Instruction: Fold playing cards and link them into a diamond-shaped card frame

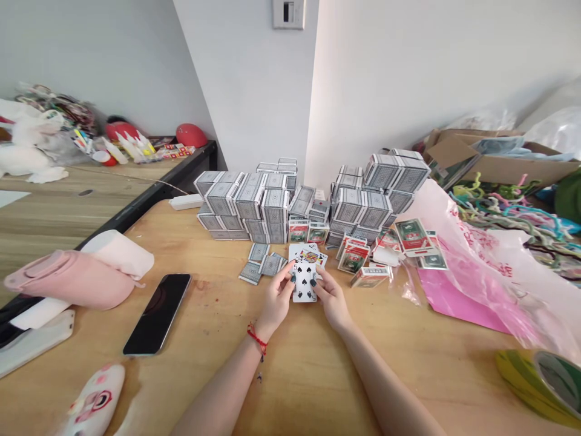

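Observation:
Between my two hands are face-up playing cards (304,289), the top one a five of spades. My left hand (278,295) pinches their left side, and my right hand (331,297) grips the right side. More face-up cards, one a picture card (312,257), show just beyond the top one; I cannot tell whether they are held or lie on the table. Left of them, several small face-down cards (258,268) lie on the wood. Behind stand large stacks of grey-patterned card decks (249,197), with a second group of stacked decks (363,206) to the right.
Red-and-green card boxes (353,257) lie right of my hands, beside pink plastic sheeting (467,303). A black phone (158,313), a pink roll (72,280) and a white patterned mouse (97,399) lie left. Yellow tape (517,381) is at the front right; a cardboard box (512,166) stands behind.

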Available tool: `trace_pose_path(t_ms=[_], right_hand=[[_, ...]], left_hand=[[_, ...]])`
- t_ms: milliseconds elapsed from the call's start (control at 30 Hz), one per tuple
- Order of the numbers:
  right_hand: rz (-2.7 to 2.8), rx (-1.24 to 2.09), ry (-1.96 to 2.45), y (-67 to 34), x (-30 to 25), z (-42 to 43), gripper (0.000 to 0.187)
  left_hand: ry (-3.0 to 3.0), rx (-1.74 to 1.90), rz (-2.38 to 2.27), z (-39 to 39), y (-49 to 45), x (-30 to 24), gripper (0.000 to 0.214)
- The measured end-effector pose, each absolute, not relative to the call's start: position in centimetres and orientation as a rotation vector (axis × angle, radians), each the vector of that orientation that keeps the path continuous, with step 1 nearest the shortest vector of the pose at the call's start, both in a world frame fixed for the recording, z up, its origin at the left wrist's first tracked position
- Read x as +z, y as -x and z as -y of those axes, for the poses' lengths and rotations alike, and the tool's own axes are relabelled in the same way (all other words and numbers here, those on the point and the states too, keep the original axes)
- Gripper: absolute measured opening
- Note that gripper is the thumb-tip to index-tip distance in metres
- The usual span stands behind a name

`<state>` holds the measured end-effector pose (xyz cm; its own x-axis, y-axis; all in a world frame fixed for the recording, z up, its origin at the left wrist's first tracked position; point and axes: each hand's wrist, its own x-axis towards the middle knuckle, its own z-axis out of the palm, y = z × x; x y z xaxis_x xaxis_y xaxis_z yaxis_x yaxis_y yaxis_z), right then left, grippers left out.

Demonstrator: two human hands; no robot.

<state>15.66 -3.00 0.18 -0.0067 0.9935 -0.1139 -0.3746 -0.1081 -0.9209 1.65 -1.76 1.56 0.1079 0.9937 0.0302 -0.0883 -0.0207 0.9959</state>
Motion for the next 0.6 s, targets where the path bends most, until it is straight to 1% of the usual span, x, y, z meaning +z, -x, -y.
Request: trace_pose_path(t_ms=[33,100,267,367,600], right_hand=[[0.842,1.428,1.014,-15.64,0.22,3.01,0.055],[0.845,1.423,1.018,-15.59,0.38,3.03,0.056],[0.920,1.418,1.023,-15.54,0.63,2.99,0.040],[0.929,1.422,1.017,-15.56,0.51,2.94,0.035],[0.943,1.426,1.026,-15.49,0.48,2.93,0.037]], left_hand=[[-1.222,1.183,-1.058,1.77,-1.66,1.52,0.042],[-1.233,1.176,-1.067,1.78,-1.70,1.47,0.042],[-1.218,1.184,-1.077,1.78,-1.77,1.50,0.040],[-1.222,1.184,-1.073,1.81,-1.77,1.56,0.040],[-1.201,1.183,-1.091,1.76,-1.71,1.40,0.040]])
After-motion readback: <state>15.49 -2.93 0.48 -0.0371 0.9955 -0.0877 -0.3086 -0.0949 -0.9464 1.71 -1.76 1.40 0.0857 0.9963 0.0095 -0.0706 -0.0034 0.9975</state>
